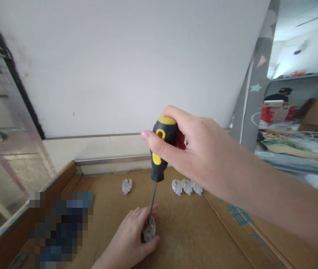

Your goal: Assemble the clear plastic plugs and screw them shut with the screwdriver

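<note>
Under the left hand [129, 235], near the front middle of the brown cardboard [181, 231], a clear plastic piece [149, 231]; small, rounded, lobed in outline, glassy and pale, with a gold-coloured metal speck inside; pinned there between thumb and curled fingers, partly covered by them; too small for finer detail.

Grasped in the right hand [198, 136], fingers wrapped behind and thumb laid across the near side, a screwdriver [158, 173]; bulbous black handle with yellow inlays, yellow cap and pimpled, rubbery-looking sides; narrows to a dark collar, then to a slim, straight metal shaft [153, 198]; leans with the handle up and to the right; points down into the upper left of the held piece; impossible to tell the exact seating of the tip.

Farther back, a lone clear piece [127, 186] to the left, similarly lobed; to the right, three clear pieces [187, 186] in a close row, brassy glints inside; all on matt, scuffed cardboard with blue printed characters [239, 215]; beyond, a thin metal strip [114, 160] and a smooth white panel [136, 67].
</note>
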The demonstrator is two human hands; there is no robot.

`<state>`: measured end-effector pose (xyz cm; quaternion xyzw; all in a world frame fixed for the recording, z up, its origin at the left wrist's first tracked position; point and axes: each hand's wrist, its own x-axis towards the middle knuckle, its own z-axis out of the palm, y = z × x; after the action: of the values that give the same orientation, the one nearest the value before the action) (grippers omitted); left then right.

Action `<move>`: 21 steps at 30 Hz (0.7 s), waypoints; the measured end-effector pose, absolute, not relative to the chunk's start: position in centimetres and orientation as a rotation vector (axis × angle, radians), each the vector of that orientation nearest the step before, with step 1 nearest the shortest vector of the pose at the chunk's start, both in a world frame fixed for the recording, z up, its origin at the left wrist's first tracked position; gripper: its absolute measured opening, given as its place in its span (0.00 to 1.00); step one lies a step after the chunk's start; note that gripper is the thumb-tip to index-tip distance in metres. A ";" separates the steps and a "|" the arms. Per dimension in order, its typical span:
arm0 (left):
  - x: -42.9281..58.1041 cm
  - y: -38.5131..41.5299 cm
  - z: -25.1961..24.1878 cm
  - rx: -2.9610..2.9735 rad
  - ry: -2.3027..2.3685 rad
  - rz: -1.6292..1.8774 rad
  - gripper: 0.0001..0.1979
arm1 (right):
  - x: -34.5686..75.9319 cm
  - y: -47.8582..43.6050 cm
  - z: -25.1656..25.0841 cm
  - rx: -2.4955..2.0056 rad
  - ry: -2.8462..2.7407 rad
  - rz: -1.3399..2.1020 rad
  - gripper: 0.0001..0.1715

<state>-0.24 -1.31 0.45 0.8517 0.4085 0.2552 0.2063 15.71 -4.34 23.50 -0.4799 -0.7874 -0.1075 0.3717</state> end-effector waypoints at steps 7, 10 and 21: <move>-0.5 -1.1 -0.5 2.349 1.206 0.780 0.25 | 15.7 -4.4 23.2 -1.185 -1.999 -0.221 0.18; -0.4 -1.2 -0.4 2.344 1.213 0.801 0.24 | 15.6 -4.4 23.1 -1.171 -2.005 -0.224 0.18; -0.3 -1.2 -0.3 2.312 1.190 0.779 0.27 | 15.3 -4.6 23.2 -1.164 -2.002 -0.258 0.18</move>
<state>-0.29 -1.20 -0.31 0.8324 0.4285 0.2803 0.2120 15.30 -4.58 23.21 -0.4591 -0.7895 -0.1016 0.3945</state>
